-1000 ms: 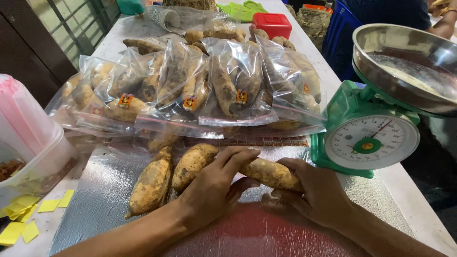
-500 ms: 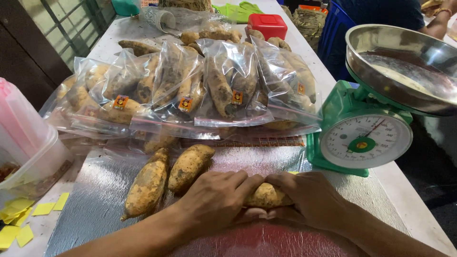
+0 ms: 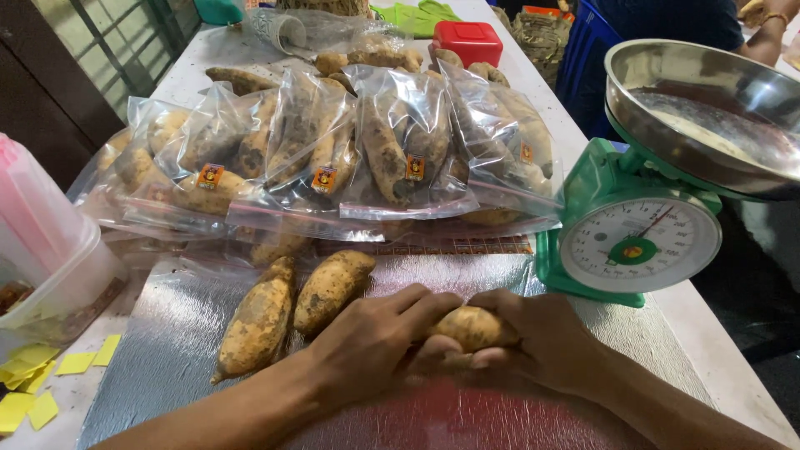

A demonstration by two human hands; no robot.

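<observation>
Left hand: my left hand [image 3: 375, 342] is curled over the near end of a tuber [image 3: 471, 327], fingers wrapped on top of it.
Right hand: my right hand [image 3: 542, 342] closes on the far end of the same tuber, thumb under, fingers over.
Tuber: between both palms, low over the foil sheet [image 3: 158, 350] on the table [image 3: 708, 333], only its middle showing.
Loose ones: two more tubers [image 3: 296, 308] lie just left of my left hand, side by side, touching.
Bags: clear filled bags [image 3: 350, 150] are stacked ahead of my hands, overlapping.
Scale: the green scale [image 3: 633, 242] stands ahead and right of my right hand, pan bare (needle looks at rest).
Grip advice: I judge an even hold from both ends best, since the dusty skin could slip.
Care: keep my elbows off the loose pair.
</observation>
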